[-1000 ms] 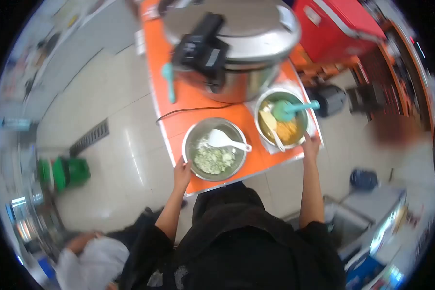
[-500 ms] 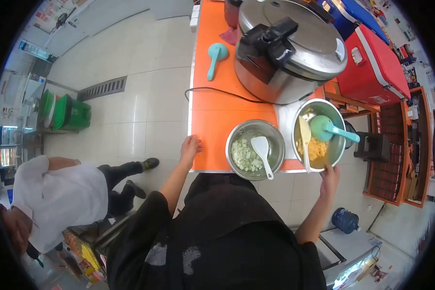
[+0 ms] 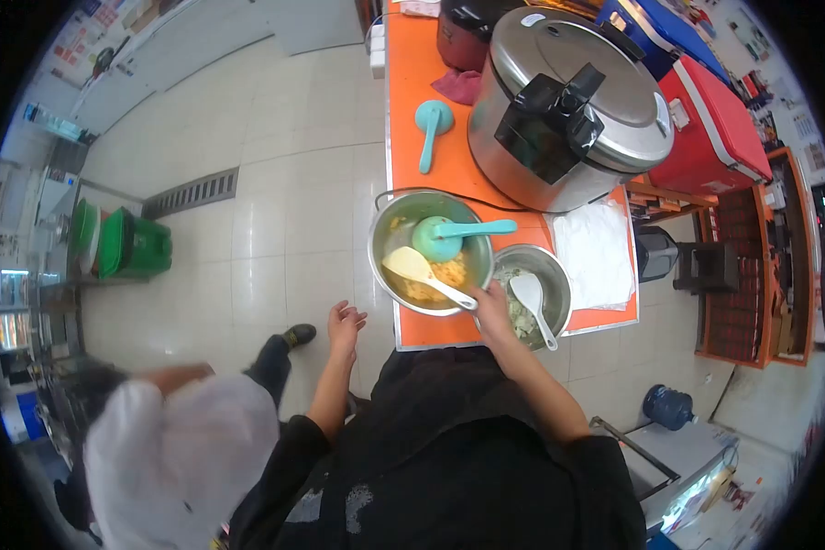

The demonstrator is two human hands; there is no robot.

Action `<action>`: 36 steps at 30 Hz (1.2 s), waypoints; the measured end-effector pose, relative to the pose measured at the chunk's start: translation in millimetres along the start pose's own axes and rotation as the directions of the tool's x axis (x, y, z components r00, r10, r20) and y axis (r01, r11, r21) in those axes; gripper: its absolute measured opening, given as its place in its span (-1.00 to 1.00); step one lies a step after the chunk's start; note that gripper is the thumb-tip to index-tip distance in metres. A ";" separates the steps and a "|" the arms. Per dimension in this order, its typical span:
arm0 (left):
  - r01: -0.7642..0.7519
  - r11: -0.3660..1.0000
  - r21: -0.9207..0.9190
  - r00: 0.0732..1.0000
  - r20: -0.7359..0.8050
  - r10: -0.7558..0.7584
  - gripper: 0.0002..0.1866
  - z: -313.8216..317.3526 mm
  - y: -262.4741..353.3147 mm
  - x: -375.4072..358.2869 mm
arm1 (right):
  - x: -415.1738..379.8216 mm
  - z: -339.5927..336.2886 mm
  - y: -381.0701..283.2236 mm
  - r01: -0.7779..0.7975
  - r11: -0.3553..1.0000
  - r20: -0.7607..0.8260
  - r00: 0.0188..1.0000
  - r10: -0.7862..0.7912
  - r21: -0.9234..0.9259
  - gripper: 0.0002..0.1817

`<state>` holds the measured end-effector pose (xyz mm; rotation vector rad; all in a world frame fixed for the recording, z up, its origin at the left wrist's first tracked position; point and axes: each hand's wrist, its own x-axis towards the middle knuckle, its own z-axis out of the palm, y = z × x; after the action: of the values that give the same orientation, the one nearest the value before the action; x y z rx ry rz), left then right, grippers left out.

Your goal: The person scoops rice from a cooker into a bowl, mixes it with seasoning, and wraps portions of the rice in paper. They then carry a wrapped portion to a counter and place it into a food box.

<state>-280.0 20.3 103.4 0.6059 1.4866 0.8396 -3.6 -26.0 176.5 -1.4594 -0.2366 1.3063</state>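
Note:
My right hand (image 3: 491,309) grips the near rim of a large steel bowl (image 3: 390,225) that holds yellow food, a teal ladle (image 3: 449,236) and a cream spatula (image 3: 419,271). This bowl sits on the orange table (image 3: 406,87), at its near left edge. Touching it on the right is a smaller steel bowl (image 3: 553,266) with chopped green food and a white spoon (image 3: 532,298). My left hand (image 3: 344,323) hangs open in the air, off the table's left edge, holding nothing.
A big steel rice cooker (image 3: 577,105) stands behind the bowls, its cord running along the table. A second teal ladle (image 3: 428,124) and a white cloth (image 3: 596,252) lie on the table. A red cooler (image 3: 715,128) is right; a person in white (image 3: 174,458) stands lower left.
The bowl of yellow food has moved off the white cloth to the left side of the green-food bowl, with my right hand on its rim. My left hand has left the table.

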 end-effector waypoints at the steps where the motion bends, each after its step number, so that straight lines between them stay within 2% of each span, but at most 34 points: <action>1: -0.006 1.000 0.011 1.000 0.020 0.006 -0.68 -1.0 6.7 8.4 | 12.7 8.1 16.3 0.012 1.000 -0.016 1.000 -0.012 0.014 -0.75; 3: -0.052 0.998 -0.026 0.998 -0.040 0.051 -0.70 -7.1 24.0 31.5 | 37.9 21.9 42.6 0.156 0.956 -0.123 0.974 -0.190 -0.247 -0.76; 4: -0.093 0.995 -0.023 0.995 -0.031 0.092 -0.72 -4.7 39.4 38.0 | 47.3 24.8 52.1 0.163 0.958 -0.144 0.969 -0.200 -0.235 -0.76; 6: -0.130 0.991 0.009 0.992 -0.003 0.130 -0.74 5.5 71.4 56.0 | 55.1 25.9 69.9 0.045 0.853 -0.271 0.939 -0.214 -0.519 -0.72; 7: -0.168 0.986 0.020 0.986 0.003 0.168 -0.75 16.0 87.0 66.0 | 54.7 27.1 67.9 0.038 0.859 -0.298 0.929 -0.219 -0.510 -0.72; 9: -0.281 0.958 0.053 0.957 0.092 0.276 -0.76 39.0 116.2 83.7 | 52.2 27.5 59.0 -0.100 0.979 -0.263 0.963 0.051 -0.176 -0.66; 10: -0.324 0.943 0.072 0.940 0.138 0.312 -0.76 52.5 129.3 96.2 | 12.6 37.9 8.8 -0.125 0.983 -0.159 0.982 0.104 -0.132 -0.60; 11: -0.367 0.926 0.089 0.918 0.192 0.346 -0.76 69.8 141.8 108.5 | -2.6 32.6 -4.6 -0.118 0.987 -0.204 0.974 0.094 -0.106 -0.60; 13: -0.459 0.879 0.125 0.863 0.295 0.409 -0.73 113.7 166.6 124.2 | -26.7 10.8 -13.3 -0.097 0.947 -0.082 0.994 0.076 -0.305 -0.60; 14: -0.491 0.855 0.166 0.842 0.342 0.417 -0.71 139.0 176.4 129.7 | -28.6 -8.7 -5.7 -0.025 0.901 -0.145 0.989 -0.042 -0.434 -0.64; 15: -0.523 0.828 0.205 0.821 0.382 0.424 -0.69 163.8 184.9 137.5 | -22.9 -37.3 8.4 0.077 0.770 -0.205 0.943 -0.264 -0.633 -0.68; 16: -0.625 0.728 0.281 0.760 0.433 0.485 -0.64 189.5 183.6 159.3 | -22.1 -65.6 20.6 0.122 0.579 -0.207 0.859 -0.469 -0.806 -0.72; 17: -0.711 0.610 0.350 0.695 0.487 0.530 -0.59 209.6 177.5 181.1 | -27.8 -85.5 19.5 0.062 0.584 -0.323 0.784 -0.531 -0.809 -0.77; 18: -0.710 0.608 0.355 0.692 0.510 0.511 -0.59 228.6 177.9 191.2 | -29.2 -99.0 17.6 0.004 0.597 -0.431 0.689 -0.584 -0.802 -0.80; 19: -0.743 0.451 0.494 0.667 0.495 0.558 -0.54 252.6 179.0 198.0 | -32.5 -106.3 14.6 -0.016 0.611 -0.460 0.674 -0.578 -0.792 -0.80; 20: -0.743 0.278 0.608 0.627 0.490 0.606 -0.49 272.9 177.3 201.0 | -37.1 -114.7 10.3 -0.101 0.432 -0.390 0.645 -0.657 -0.896 -0.81; 21: -0.762 0.273 0.587 0.613 0.519 0.596 -0.49 288.1 175.8 202.2 | -41.6 -121.3 6.8 -0.195 0.233 -0.304 0.627 -0.718 -0.953 -0.81; 22: -0.725 0.303 0.619 0.665 0.512 0.544 -0.48 301.6 175.1 204.3 | -41.7 -129.6 10.4 -0.242 0.277 -0.360 0.751 -0.553 -0.930 -0.75; 23: -0.683 0.326 0.654 0.713 0.500 0.492 -0.47 311.0 175.4 207.4 | -40.4 -133.2 18.0 -0.264 0.290 -0.387 0.737 -0.554 -0.920 -0.75; 24: -0.712 0.264 0.651 0.682 0.552 0.480 -0.50 315.3 165.7 223.0 | -37.5 -134.0 25.7 -0.314 0.188 -0.365 0.774 -0.518 -0.931 -0.75; 25: -0.722 0.257 0.642 0.673 0.569 0.472 -0.50 321.2 163.5 226.2 | -34.1 -135.3 30.4 -0.348 0.081 -0.344 0.811 -0.473 -0.934 -0.75; 27: -0.666 0.145 0.732 0.704 0.553 0.446 -0.55 327.2 157.0 233.5 | -28.4 -140.0 33.1 -0.369 0.059 -0.350 0.803 -0.482 -0.927 -0.76; 28: -0.667 0.133 0.734 0.704 0.562 0.434 -0.55 325.8 154.2 238.3 | -27.9 -138.3 36.1 -0.379 0.033 -0.346 0.802 -0.486 -0.925 -0.76; 32: -0.761 0.182 0.623 0.629 0.639 0.442 -0.57 317.8 151.3 263.7 | -43.1 -126.9 8.6 -0.335 0.128 -0.354 0.808 -0.471 -0.934 -0.79; 33: -0.795 0.205 0.571 0.593 0.663 0.456 -0.58 315.1 151.0 269.2 | -44.0 -125.9 4.9 -0.317 0.198 -0.372 0.824 -0.427 -0.928 -0.78; 34: -0.794 0.204 0.572 0.595 0.666 0.450 -0.58 313.9 149.8 273.9 | -46.0 -124.9 0.3 -0.300 0.264 -0.386 0.839 -0.385 -0.917 -0.78; 36: -0.833 0.270 0.482 0.548 0.655 0.520 -0.61 309.1 145.3 281.3 | -50.4 -117.6 -14.3 -0.324 0.281 -0.406 0.858 -0.315 -0.903 -0.77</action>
<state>-18.5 374.2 57.4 2.1230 1.1027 0.6098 77.9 -124.7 190.9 -2.8374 -0.7744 0.5827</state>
